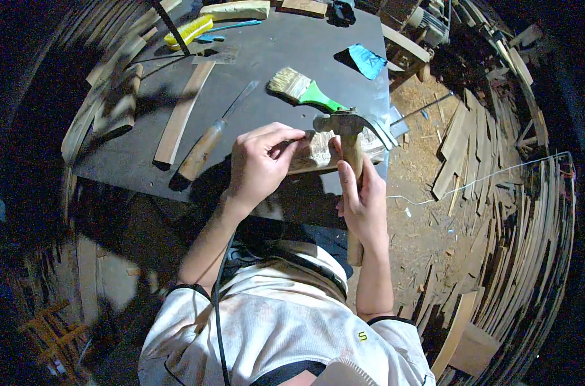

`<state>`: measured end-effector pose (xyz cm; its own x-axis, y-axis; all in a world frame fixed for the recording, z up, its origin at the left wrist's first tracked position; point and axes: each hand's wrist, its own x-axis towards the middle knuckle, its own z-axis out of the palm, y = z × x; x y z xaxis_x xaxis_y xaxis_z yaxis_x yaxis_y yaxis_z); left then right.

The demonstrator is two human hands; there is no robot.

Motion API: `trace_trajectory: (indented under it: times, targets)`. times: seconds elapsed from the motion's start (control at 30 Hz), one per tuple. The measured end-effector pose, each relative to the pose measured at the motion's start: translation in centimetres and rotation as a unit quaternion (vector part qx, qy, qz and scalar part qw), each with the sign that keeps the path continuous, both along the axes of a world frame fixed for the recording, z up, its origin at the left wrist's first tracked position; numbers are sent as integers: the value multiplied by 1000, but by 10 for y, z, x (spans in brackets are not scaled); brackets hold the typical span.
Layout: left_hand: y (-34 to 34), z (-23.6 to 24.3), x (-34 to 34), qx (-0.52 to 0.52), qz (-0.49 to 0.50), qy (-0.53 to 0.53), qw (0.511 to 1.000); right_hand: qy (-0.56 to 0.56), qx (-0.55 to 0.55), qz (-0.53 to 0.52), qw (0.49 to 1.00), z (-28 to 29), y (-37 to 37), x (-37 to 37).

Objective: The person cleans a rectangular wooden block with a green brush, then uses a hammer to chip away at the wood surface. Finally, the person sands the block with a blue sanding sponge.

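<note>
My right hand [363, 206] is wrapped round the wooden handle of a claw hammer [341, 123], whose metal head is over a short rough wooden piece [320, 151] near the table's front edge. My left hand [260, 164] is closed in a pinch just left of the hammer head, at the wooden piece; what its fingertips hold is too small to make out. A brush [324, 96] with pale bristles and a green handle lies behind the wooden piece. A tool [201, 148] with a wooden handle and a thin metal blade lies to the left of my left hand.
The dark tabletop [260, 51] carries a thin wood strip [183, 116], a yellow brush [188, 30] and a blue piece [367, 61]. Stacked boards [530, 257] and loose planks [459, 141] lie right of the table; more wood pieces [112, 90] line its left.
</note>
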<state>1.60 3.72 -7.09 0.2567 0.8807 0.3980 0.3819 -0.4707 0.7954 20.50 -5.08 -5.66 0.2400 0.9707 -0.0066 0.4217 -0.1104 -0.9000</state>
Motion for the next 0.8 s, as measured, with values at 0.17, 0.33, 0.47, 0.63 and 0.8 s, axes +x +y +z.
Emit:
trace_trajectory:
  times: [0.17,0.33,0.47,0.63,0.8]
  targets:
    - [1,-2,0,47,-2,-10,999,1,7,-3,1000,-1,1,-1]
    - [1,-1,1,61,-7,-1,998,-13,23,-5,1000,-6,1,1]
    - [4,-9,-2,88,-18,3,996,8,30,-3,1000,2,-1,-1]
    - [2,-9,-2,58,-25,-11,998,41,29,6,999,32,-15,0]
    - [-2,-1,-4,45,-34,13,998,-33,61,62,996,32,-22,6]
